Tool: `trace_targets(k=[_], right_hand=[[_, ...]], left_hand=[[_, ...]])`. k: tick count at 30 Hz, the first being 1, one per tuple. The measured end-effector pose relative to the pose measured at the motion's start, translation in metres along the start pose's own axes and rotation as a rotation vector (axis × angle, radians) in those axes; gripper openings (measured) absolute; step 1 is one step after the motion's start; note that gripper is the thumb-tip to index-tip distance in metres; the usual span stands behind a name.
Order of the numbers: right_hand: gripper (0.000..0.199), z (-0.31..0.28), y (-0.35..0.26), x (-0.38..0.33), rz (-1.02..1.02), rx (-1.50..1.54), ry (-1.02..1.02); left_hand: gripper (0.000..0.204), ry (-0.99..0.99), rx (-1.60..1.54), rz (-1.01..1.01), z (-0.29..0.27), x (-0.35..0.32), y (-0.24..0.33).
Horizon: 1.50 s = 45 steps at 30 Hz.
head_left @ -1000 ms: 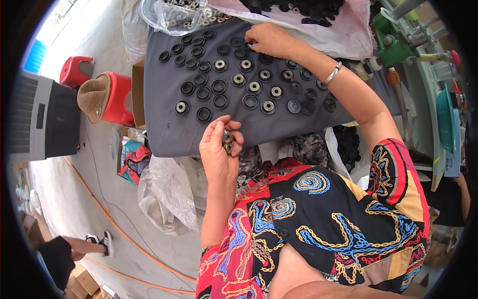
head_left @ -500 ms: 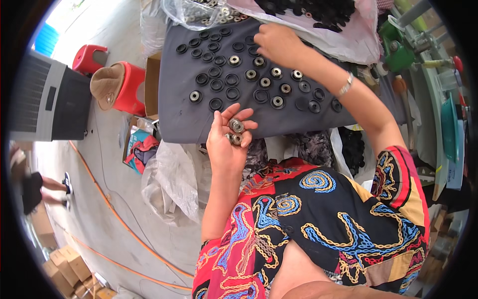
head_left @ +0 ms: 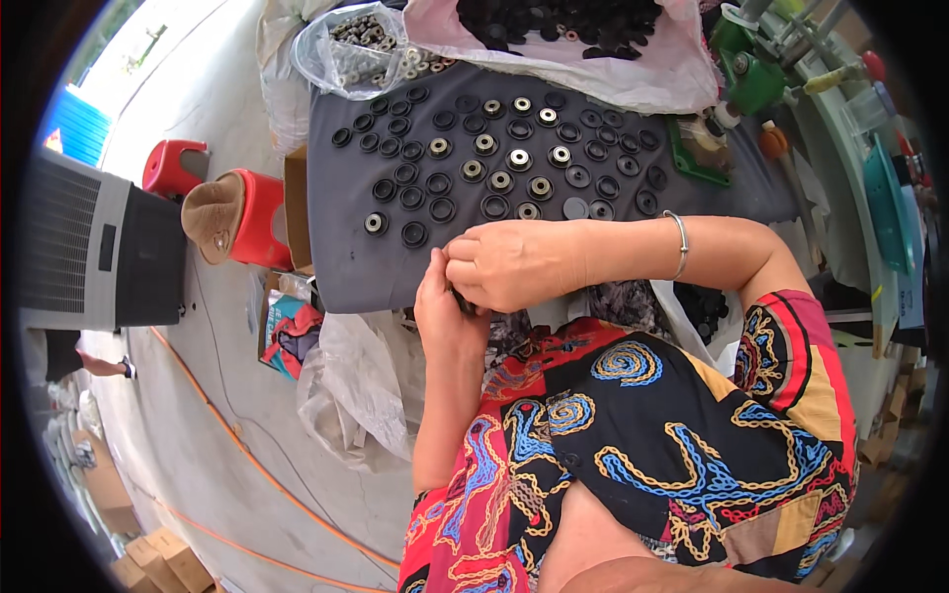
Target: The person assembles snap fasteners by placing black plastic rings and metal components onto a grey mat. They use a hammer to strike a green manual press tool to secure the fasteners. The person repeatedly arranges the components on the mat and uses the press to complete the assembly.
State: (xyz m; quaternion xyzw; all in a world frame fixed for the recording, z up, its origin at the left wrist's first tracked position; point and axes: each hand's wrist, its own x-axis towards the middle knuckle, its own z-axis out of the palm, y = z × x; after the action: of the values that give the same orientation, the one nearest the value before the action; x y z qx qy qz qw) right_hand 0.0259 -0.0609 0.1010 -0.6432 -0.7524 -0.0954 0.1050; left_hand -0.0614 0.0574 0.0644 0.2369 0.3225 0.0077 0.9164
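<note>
My left hand is held palm up at the near edge of a dark grey board, cupped around small metal inserts that are mostly hidden. My right hand, with a silver bangle on its wrist, lies over the left palm with its fingertips pressed into it. What those fingertips hold is covered. Rows of black round rings lie on the board, several with a metal insert in the middle. A clear bag of metal inserts and a pink bag of black rings sit at the board's far edge.
Left of the board stand two red stools, one with a brown hat on it, and a grey box fan. An orange cable crosses the floor. A green tool is at the far right. Another person's arm shows at the left.
My right hand has come back from the rings on the board to my left palm. The left hand has stayed at the board's near edge with the inserts.
</note>
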Motion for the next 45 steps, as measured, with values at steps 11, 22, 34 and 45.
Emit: trace_targets(k=[11, 22, 34, 45], right_hand=[[0.018, -0.004, 0.010, 0.003, -0.198, 0.017, 0.031], [0.017, -0.017, 0.100, 0.001, 0.446, 0.007, 0.269], [0.018, 0.005, 0.181, -0.033, 0.782, -0.111, -0.043], [0.021, 0.000, 0.175, -0.033, 0.782, -0.163, -0.133]], left_hand=[[0.026, -0.167, -0.088, -0.142, -0.021, 0.009, 0.001], [0.032, -0.241, 0.006, 0.077, -0.018, 0.009, 0.010], [0.029, -0.284, 0.021, 0.107, -0.028, 0.002, 0.003], [0.025, -0.226, 0.040, 0.046, -0.016, -0.014, 0.009]])
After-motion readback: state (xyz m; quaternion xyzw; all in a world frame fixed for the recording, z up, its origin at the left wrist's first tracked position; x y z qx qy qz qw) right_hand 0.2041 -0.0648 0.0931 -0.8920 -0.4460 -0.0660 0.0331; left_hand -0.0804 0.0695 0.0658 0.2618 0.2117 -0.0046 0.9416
